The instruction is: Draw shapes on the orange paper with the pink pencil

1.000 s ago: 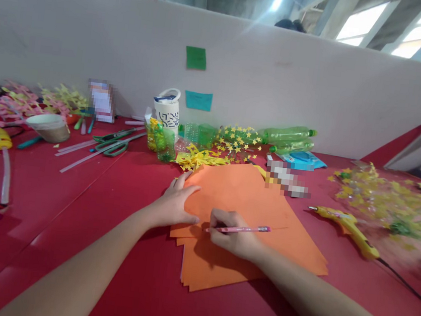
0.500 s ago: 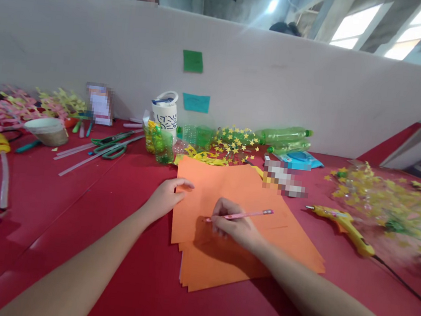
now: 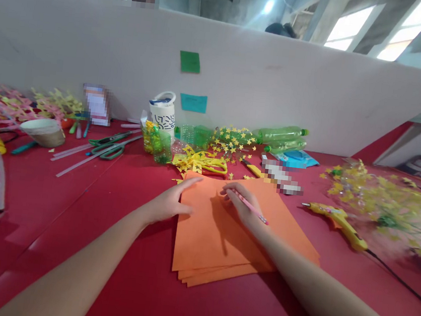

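A stack of orange paper sheets [image 3: 216,240] lies on the red table in front of me, its lower edges slightly fanned. My left hand [image 3: 169,201] is at the stack's left edge, thumb and fingers spread apart over the paper. In my right hand [image 3: 245,205], above the upper middle of the sheets, is a pink pencil [image 3: 248,206]. The pencil slants down toward my wrist, and its shadow falls on the paper. Just beyond the stack's top edge lie yellow-handled scissors [image 3: 217,168] among yellow paper cut-outs [image 3: 189,159].
A yellow glue gun [image 3: 340,224] with a cord lies right of the paper, near yellow star decorations [image 3: 377,197]. Green plastic bottles [image 3: 283,136], a white tumbler [image 3: 162,117] and a cutter [image 3: 254,169] stand or lie at the back. Green scissors [image 3: 111,144] and a cup [image 3: 44,132] are left.
The top orange sheet has slid toward me, lining up more with the stack and uncovering the yellow scissors. My right hand has moved up and away, tilting the pencil; my left hand has spread wider.
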A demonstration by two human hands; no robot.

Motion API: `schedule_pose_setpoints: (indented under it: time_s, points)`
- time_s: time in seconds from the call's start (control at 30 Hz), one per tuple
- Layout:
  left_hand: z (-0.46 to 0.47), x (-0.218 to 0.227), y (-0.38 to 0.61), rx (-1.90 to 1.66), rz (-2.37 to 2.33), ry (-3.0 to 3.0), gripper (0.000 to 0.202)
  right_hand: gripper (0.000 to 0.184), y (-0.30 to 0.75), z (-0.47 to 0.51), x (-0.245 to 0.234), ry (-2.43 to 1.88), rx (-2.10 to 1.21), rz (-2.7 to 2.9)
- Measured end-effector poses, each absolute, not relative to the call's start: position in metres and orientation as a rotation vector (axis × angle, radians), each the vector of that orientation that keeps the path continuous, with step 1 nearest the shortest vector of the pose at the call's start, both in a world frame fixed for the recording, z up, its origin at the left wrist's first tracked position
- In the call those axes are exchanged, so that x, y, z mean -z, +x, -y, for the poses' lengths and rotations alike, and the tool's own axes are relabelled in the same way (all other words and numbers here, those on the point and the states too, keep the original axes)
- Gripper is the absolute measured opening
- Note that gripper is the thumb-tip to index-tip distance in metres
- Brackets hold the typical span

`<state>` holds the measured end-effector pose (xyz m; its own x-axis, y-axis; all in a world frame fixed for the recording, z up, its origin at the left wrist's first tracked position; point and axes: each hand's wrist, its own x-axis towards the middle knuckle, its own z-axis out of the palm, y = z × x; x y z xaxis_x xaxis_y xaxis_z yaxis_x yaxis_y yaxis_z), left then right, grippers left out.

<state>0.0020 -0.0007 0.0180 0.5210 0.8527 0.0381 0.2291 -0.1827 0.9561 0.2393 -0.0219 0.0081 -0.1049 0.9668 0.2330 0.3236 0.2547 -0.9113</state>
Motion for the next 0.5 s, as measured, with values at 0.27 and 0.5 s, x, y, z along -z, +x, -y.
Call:
schedule_pose_setpoints:
  time_s: [0.27, 0.5]
  points:
    - [0.001, -0.021, 0.008, -0.853, -0.853, 1.336, 0.099, 0.025, 0.235, 0.027, -0.022, -1.321, -0.903, 1.651]
    - [0.005, -0.016, 0.005, -0.684, -0.942, 1.759, 0.086, 0.009, 0.243, 0.028, -0.058, -1.263, -1.123, 1.385]
